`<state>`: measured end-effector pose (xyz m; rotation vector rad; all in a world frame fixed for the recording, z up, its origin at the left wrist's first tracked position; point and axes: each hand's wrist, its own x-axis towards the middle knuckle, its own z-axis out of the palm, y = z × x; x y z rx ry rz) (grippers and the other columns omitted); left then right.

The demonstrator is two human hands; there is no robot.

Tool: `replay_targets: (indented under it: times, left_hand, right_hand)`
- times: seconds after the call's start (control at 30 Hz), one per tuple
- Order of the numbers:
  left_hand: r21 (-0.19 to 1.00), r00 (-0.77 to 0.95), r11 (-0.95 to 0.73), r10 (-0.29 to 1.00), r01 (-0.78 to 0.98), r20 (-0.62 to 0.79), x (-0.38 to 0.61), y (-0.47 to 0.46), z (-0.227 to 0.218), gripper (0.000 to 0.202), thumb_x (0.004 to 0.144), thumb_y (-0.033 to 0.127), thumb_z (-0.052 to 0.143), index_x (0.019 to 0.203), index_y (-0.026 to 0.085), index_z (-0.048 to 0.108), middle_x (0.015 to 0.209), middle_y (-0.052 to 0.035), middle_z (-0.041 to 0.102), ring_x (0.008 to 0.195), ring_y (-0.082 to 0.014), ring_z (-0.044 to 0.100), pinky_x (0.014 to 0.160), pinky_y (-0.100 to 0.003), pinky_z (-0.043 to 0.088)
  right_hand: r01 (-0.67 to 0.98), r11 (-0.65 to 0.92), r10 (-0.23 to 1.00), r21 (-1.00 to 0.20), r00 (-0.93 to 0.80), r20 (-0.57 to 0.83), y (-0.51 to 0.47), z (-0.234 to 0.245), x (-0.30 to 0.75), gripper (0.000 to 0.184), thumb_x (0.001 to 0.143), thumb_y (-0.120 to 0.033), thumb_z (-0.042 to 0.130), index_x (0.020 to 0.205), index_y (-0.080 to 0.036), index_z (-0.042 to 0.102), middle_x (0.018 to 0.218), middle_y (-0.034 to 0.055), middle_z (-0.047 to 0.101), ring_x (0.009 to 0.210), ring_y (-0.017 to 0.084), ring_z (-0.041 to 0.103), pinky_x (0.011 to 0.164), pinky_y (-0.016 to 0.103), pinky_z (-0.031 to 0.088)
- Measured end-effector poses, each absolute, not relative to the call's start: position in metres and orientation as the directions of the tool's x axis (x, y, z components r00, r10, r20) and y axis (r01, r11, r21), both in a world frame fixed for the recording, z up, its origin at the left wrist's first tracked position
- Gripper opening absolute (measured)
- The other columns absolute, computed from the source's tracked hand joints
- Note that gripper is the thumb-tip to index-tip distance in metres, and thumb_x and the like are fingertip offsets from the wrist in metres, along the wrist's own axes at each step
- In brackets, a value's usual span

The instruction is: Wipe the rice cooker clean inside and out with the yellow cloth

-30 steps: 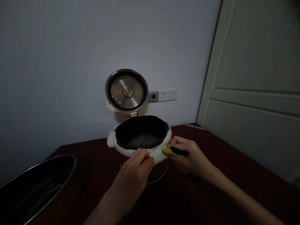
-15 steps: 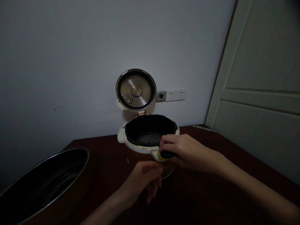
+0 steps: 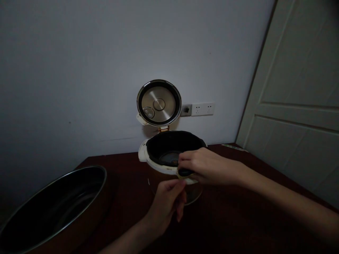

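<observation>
In my right hand is a small black object with a yellow edge; its kind does not show clearly, and fingers cover much of it. The hand is closed around it at the front right rim of a white rice cooker. Just below, my left hand pinches thumb and forefinger together close to the yellow edge; what lies between them is too small to make out. The cooker's lid stands raised at the back, and its dark inner well is visible.
A large dark pot or bowl with a shiny rim stands at left on the dark red table. Wall sockets sit right of the lid, with a white panelled door farther right. A flat strip lies near the wall.
My left hand has risen to the object in my right hand, its fingertips closing into a pinch. My right hand has shifted slightly along the rim. The view has moved a little left.
</observation>
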<state>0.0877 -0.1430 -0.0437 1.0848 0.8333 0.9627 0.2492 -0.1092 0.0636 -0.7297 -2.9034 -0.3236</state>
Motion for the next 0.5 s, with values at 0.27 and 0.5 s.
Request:
replay_targets:
  times: [0.27,0.5]
  left_hand:
    - [0.95,0.313,0.162,0.947,-0.267,-0.074,0.093,-0.147,-0.043,0.041,0.076,0.049,0.062,0.055,0.016,0.05,0.038,0.0077,0.037,0.026,-0.0024,0.026,0.026,-0.016,0.024]
    - [0.948,0.301,0.152,0.952,-0.278,-0.065,0.094,-0.149,-0.043,0.037,0.078,0.045,0.06,0.057,0.016,0.051,0.039,0.0075,0.038,0.027,-0.0023,0.026,0.026,-0.016,0.024]
  right_hand:
    - [0.509,0.838,0.486,0.195,-0.86,0.154,-0.115,0.067,0.26,0.017,0.077,-0.007,0.056,0.09,-0.015,0.063,0.09,0.0053,0.065,0.078,0.017,0.061,0.058,0.024,0.038]
    - [0.476,0.855,0.445,0.207,-0.878,0.18,-0.109,0.065,0.245,0.018,0.078,-0.008,0.055,0.092,-0.014,0.064,0.091,0.0058,0.064,0.082,0.018,0.06,0.062,0.026,0.041]
